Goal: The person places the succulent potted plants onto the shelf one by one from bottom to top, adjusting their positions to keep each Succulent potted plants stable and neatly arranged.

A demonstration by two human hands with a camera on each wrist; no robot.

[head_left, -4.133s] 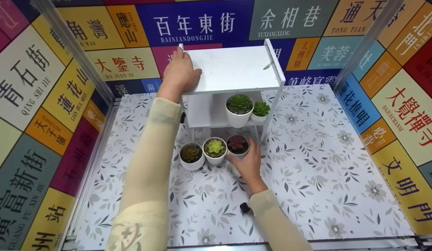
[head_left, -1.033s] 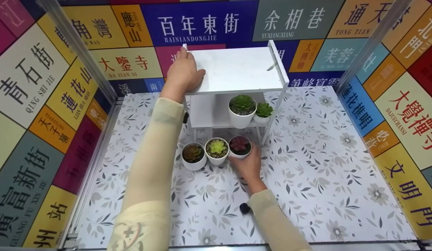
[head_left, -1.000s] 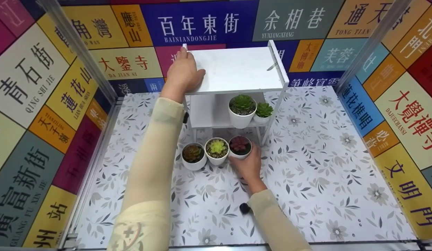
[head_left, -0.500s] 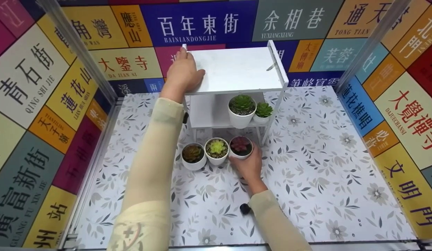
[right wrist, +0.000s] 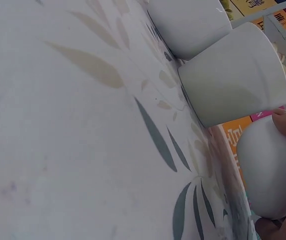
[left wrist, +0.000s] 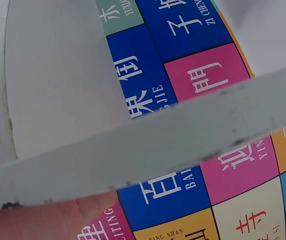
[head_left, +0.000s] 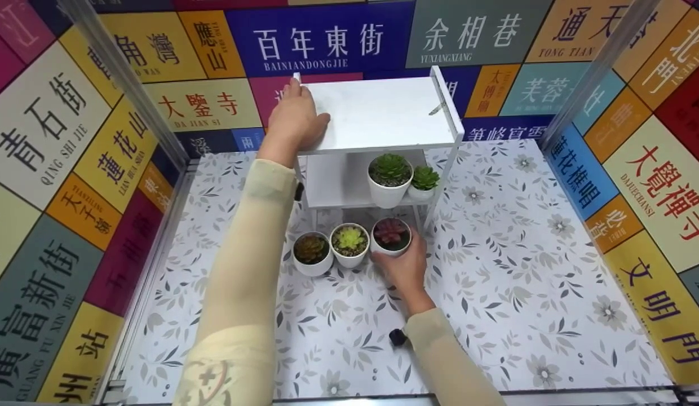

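Observation:
My left hand (head_left: 296,121) grips the upper left side of a white two-tier shelf (head_left: 377,110), its thumb lying on the top board. In the left wrist view the shelf's side bar (left wrist: 133,145) crosses in front of a finger (left wrist: 58,217). My right hand (head_left: 405,262) holds a white-potted dark red succulent (head_left: 391,232) between thumb and fingers. In the right wrist view that pot (right wrist: 270,162) hangs slightly above the table. To its left stand a yellow-green succulent (head_left: 349,241) and a brownish succulent (head_left: 312,251), both in white pots.
On the shelf's lower board (head_left: 335,183), at the right, sit a larger potted green succulent (head_left: 389,177) and a smaller one (head_left: 423,181). Below spreads a floral-patterned tabletop (head_left: 530,270). Colourful sign-covered walls (head_left: 321,39) enclose the back and sides.
The red succulent's pot has come up a little and shifted slightly right in my right hand, apart from the yellow-green one. My left hand stays on the shelf.

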